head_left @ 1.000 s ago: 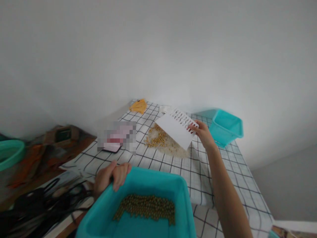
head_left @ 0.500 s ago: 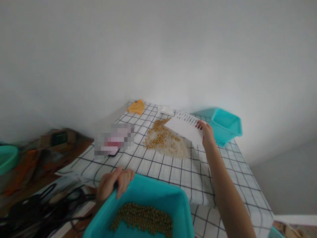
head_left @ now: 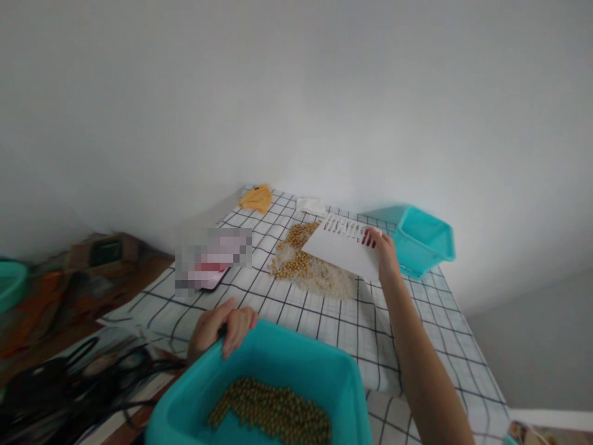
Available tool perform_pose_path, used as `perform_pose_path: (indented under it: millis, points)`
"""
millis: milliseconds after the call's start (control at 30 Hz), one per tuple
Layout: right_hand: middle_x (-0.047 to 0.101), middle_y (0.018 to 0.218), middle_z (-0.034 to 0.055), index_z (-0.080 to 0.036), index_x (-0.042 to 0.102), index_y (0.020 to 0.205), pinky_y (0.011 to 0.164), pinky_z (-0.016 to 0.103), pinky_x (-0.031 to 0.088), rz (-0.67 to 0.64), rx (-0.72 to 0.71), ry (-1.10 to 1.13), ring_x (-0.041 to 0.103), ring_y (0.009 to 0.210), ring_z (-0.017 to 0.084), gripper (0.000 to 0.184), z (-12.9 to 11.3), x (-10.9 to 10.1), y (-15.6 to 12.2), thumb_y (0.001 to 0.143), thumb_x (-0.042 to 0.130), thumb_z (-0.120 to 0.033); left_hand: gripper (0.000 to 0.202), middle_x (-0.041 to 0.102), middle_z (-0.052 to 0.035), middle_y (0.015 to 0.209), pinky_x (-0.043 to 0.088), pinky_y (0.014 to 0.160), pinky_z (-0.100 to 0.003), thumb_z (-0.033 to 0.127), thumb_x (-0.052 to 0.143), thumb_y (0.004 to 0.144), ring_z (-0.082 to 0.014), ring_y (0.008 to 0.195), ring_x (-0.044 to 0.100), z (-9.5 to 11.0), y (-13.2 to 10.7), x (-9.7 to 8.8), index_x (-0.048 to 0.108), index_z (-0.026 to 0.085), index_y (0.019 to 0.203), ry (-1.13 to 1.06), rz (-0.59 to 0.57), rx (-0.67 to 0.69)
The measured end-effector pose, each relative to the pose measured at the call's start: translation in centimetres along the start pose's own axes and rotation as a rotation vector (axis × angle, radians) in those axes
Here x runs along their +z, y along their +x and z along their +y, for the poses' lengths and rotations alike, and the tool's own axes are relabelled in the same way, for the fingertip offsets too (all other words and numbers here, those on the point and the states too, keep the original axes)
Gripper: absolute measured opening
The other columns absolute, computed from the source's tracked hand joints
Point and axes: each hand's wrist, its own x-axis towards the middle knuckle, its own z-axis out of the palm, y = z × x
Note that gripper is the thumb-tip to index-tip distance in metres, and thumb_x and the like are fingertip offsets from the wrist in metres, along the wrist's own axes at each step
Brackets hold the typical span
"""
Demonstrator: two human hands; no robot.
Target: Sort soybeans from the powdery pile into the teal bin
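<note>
My left hand (head_left: 221,326) is closed over the far left rim of a teal plastic bin (head_left: 306,364) close to me; green beans (head_left: 273,411) lie in its bottom. My right hand (head_left: 382,252) reaches out over the checked tablecloth (head_left: 324,315) and grips a white slotted card (head_left: 345,246) by its right edge. The card is tilted over a heap of yellow beans and white rice (head_left: 308,266), its lower edge near the heap.
A second teal bin (head_left: 424,238) stands at the table's far right by the wall. A blurred-out phone (head_left: 213,259), an orange scrap (head_left: 256,198) and a white scrap (head_left: 310,205) lie on the cloth. Black cables (head_left: 69,389) and clutter fill the left.
The white card rose off the heap, showing more beans, then tilted back down over it. My left hand and the near bin shifted slightly right.
</note>
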Motion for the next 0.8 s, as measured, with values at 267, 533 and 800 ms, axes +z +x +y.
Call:
perform_pose_path:
  millis: [267, 533, 800]
  points:
    - [0.059, 0.056, -0.0017, -0.023, 0.056, 0.065, 0.052, 0.029, 0.039, -0.039, -0.064, -0.066, 0.053, 0.052, 0.016, 0.038, -0.6, 0.8, -1.0, 0.067, 0.070, -0.057, 0.067, 0.036, 0.0003, 0.032, 0.038, 0.069, -0.038, 0.042, 0.031, 0.101, -0.0137, 0.042, 0.036, 0.5, -0.2, 0.5, 0.034, 0.020, 0.038, -0.077, 0.009, -0.009]
    - [0.055, 0.058, -0.0042, -0.022, 0.062, 0.072, 0.053, 0.026, 0.035, -0.137, -0.116, -0.070, 0.046, 0.053, 0.013, 0.034, -0.7, 0.7, -0.9, 0.068, 0.073, -0.055, 0.065, 0.037, 0.0015, 0.032, 0.037, 0.065, -0.037, 0.037, 0.033, 0.102, -0.0123, 0.039, 0.036, 0.1, -0.4, 0.8, 0.040, 0.020, 0.039, -0.054, -0.021, 0.054]
    - [0.052, 0.059, -0.0027, -0.024, 0.057, 0.068, 0.059, 0.028, 0.036, -0.157, -0.397, -0.224, 0.046, 0.058, 0.015, 0.034, -1.2, 2.1, -2.3, 0.085, 0.060, -0.052, 0.067, 0.044, -0.0008, 0.033, 0.040, 0.066, -0.037, 0.035, 0.032, 0.101, -0.0144, 0.040, 0.041, 0.4, -2.8, -0.1, 0.043, 0.021, 0.036, -0.029, 0.067, 0.003]
